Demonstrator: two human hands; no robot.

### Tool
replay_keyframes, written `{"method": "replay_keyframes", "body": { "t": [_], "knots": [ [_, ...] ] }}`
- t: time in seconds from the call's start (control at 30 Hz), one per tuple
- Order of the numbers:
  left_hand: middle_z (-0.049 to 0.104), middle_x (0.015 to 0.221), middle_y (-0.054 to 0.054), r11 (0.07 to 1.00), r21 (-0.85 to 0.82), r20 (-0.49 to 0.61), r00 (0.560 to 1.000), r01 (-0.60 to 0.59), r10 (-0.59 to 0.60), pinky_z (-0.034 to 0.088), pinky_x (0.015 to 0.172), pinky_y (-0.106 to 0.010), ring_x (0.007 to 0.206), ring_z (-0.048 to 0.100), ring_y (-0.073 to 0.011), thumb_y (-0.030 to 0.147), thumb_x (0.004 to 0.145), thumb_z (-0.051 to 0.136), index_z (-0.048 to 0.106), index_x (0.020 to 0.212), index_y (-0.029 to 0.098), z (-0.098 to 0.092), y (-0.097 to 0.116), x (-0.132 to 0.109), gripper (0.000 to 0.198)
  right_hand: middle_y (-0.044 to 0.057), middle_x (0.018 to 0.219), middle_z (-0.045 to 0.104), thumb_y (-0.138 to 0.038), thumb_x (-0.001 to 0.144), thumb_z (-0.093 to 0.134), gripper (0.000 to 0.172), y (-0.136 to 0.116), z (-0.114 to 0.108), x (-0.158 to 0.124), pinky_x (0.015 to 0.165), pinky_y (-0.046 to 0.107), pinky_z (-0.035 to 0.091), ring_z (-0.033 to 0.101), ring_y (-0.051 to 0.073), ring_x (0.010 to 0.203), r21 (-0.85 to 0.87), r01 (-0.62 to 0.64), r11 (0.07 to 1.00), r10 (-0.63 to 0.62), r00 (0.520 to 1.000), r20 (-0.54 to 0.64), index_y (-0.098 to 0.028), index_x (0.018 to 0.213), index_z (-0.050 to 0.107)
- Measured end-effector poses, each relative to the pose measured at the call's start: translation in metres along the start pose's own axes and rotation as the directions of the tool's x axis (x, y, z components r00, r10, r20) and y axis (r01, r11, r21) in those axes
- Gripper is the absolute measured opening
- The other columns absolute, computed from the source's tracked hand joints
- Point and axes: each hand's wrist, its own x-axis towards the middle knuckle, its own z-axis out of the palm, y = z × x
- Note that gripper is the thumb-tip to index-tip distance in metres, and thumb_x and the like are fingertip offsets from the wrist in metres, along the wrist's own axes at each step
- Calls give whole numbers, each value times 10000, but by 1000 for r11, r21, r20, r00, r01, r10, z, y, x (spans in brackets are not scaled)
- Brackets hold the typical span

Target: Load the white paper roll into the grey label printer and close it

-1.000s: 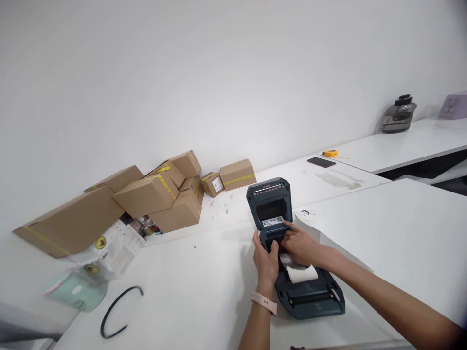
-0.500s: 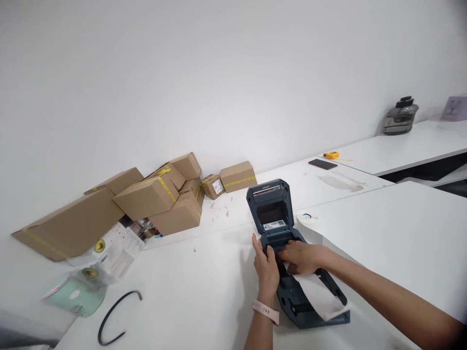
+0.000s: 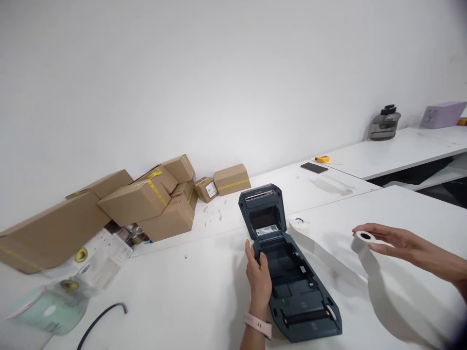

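The left hand [image 3: 260, 279] grips the left edge of the open printer [image 3: 286, 272] on the counter [image 3: 197, 301]; to its right, the right hand [image 3: 404, 243] pinches a paper roll [image 3: 358, 246]. Roll handling seems underway; its trailing strip [image 3: 381, 304] calls for control next.

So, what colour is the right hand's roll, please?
The roll is white, in the head view.
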Motion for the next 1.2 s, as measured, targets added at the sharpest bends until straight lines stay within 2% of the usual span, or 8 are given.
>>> {"method": "replay_keyframes", "body": {
  "t": [0.07, 0.17, 0.43, 0.63, 0.77, 0.87, 1.03, 1.2],
  "knots": [
    [414, 1575, -141, 1000, 0, -1, 1000, 2, -2, 354, 1165, -378, 1451, 403, -250, 438, 966, 450, 243, 1562, 215, 0, 0, 0, 669, 81, 1296, 688, -620, 747, 704, 481, 26, 1, 6, 969, 456, 538, 597, 400, 1231, -56, -77, 995, 80, 996, 47, -347, 1142, 726],
    [396, 1588, -129, 1000, 0, 8, 1000, 11, -11, 347, 1170, -376, 1460, 388, -240, 433, 973, 433, 231, 1565, 225, 0, -1, -1, 659, 97, 1283, 692, -639, 791, 643, 489, 46, 18, 18, 1008, 449, 500, 602, 386, 1222, -71, -69, 995, 79, 986, 150, -306, 1138, 727],
    [446, 1559, -122, 1000, -8, -7, 1000, 7, -7, 381, 1142, -356, 1424, 441, -243, 448, 952, 471, 284, 1546, 219, 0, -2, 0, 664, 96, 1345, 659, -653, 817, 628, 551, 38, 62, 49, 1090, 496, 423, 571, 380, 1262, 10, -1, 1000, -1, 964, 264, -270, 1206, 696],
    [437, 1564, -126, 1000, -7, -12, 1000, 13, -13, 379, 1145, -362, 1430, 433, -246, 451, 950, 466, 297, 1539, 220, 1, -3, 1, 655, 93, 1326, 675, -617, 769, 685, 583, 27, 57, 64, 1089, 469, 434, 592, 356, 1258, 31, -7, 1000, -4, 938, 346, -278, 1243, 685],
    [443, 1560, -127, 1000, -5, -12, 1000, 15, -15, 380, 1148, -372, 1427, 439, -247, 444, 952, 457, 307, 1534, 219, 1, -2, 1, 642, 69, 1230, 717, -604, 758, 662, 457, 24, 58, 59, 967, 409, 513, 643, 338, 1140, -24, 16, 1000, -6, 936, 352, -280, 1068, 750],
    [417, 1578, -120, 1000, 0, 1, 1000, 22, -22, 375, 1154, -375, 1444, 414, -246, 446, 958, 437, 301, 1536, 222, 0, -1, 0, 635, 73, 1279, 694, -587, 793, 621, 452, 28, 61, 52, 891, 394, 545, 666, 324, 1065, -12, 11, 1000, -6, 938, 347, -279, 1103, 735],
    [384, 1598, -110, 1000, 15, 14, 1000, 23, -23, 365, 1162, -372, 1458, 390, -241, 448, 968, 412, 293, 1537, 226, 0, -1, 0, 622, 59, 1433, 602, -570, 821, 645, 582, 35, 51, 47, 1087, 434, 453, 537, 347, 1325, 47, -32, 998, 14, 938, 346, -324, 1347, 618],
    [444, 1562, -113, 999, 32, -13, 1000, -5, 6, 376, 1151, -363, 1441, 420, -235, 430, 961, 431, 307, 1530, 233, 1, -1, 2, 615, 73, 1570, 440, -605, 835, 600, 729, 15, 42, 73, 1121, 442, 441, 413, 346, 1433, 63, -96, 993, 79, 967, 243, -318, 1488, 449]
  ]
}}
